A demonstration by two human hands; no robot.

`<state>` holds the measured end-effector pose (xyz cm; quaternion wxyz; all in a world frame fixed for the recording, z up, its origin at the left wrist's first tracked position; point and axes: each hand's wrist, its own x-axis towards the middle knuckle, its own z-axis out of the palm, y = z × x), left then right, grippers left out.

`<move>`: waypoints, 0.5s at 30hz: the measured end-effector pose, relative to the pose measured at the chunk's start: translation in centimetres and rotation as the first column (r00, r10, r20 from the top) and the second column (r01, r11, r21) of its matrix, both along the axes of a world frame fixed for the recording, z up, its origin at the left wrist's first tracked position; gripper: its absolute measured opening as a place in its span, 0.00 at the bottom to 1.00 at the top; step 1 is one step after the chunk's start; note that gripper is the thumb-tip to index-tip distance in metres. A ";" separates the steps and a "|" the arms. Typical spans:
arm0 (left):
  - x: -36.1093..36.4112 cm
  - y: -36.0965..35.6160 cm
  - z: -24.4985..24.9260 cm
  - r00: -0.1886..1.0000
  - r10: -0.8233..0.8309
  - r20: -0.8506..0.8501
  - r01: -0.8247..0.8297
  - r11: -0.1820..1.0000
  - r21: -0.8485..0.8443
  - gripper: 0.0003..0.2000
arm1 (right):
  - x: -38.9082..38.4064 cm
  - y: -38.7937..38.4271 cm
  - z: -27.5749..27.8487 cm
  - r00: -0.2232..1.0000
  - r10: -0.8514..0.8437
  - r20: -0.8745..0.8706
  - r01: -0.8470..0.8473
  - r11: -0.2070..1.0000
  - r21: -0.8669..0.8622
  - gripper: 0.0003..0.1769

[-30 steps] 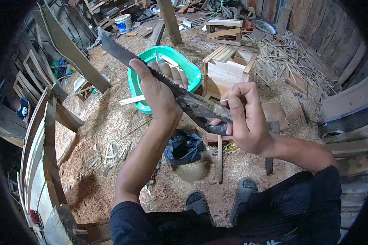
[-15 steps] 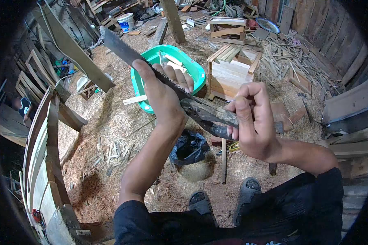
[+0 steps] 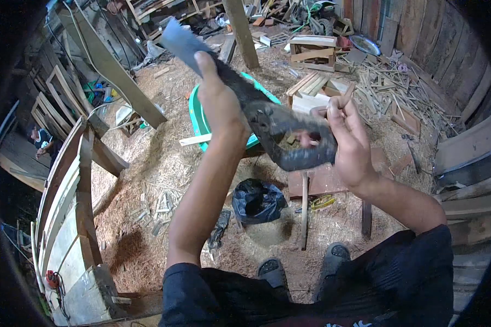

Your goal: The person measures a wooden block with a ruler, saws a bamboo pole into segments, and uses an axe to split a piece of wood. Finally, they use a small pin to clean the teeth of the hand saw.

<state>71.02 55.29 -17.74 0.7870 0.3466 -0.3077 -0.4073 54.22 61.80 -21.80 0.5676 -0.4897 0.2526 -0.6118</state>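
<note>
A hand saw [image 3: 267, 120] with a dark, worn handle is held up in front of me, its blade pointing to the upper left. My left hand [image 3: 221, 103] is closed on the blade, thumb along its flat side. At the handle end, my right hand [image 3: 349, 128] has its fingers closed around the grip's edge, with thumb and index finger pinched together above it. Beyond the saw lies a green tub [image 3: 199, 117], partly hidden by the blade and my left hand.
A black plastic bag [image 3: 258, 201] stands on the shavings below the saw. Behind are a wooden box [image 3: 311, 92], a post [image 3: 241, 35] and scrap wood [image 3: 387, 84]. A curved wooden frame [image 3: 68, 218] stands left; another person [image 3: 42, 143] is at the far left.
The saw has turned so that its broad side and the handle opening show more. My left hand has moved slightly right. The surroundings have shifted a little in view.
</note>
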 end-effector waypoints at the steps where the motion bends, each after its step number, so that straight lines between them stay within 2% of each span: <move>1: 0.1 0.0 0.5 1.000 0.018 0.024 -0.017 0.999 -0.029 0.26 | 0.0 -0.1 0.0 0.999 0.030 0.016 -0.030 0.999 -0.017 0.11; 3: 0.5 0.1 1.3 0.996 0.058 0.069 -0.053 0.995 -0.084 0.24 | 0.1 -0.3 -0.5 0.995 0.093 0.047 -0.091 0.995 -0.049 0.12; 6: 0.3 -0.5 1.1 1.000 -0.031 0.000 0.030 0.988 -0.154 0.23 | -0.2 0.1 0.5 0.971 0.166 0.174 -0.169 0.986 0.002 0.14; 10: -0.6 -0.4 1.6 0.997 -0.076 0.008 0.076 0.976 -0.204 0.22 | -0.3 0.2 1.3 0.957 0.083 0.279 -0.128 0.981 0.145 0.12; 15: -1.0 0.5 2.1 0.999 -0.045 0.027 0.049 0.986 -0.159 0.21 | -0.4 0.1 2.3 0.950 0.012 0.311 -0.058 0.989 0.137 0.07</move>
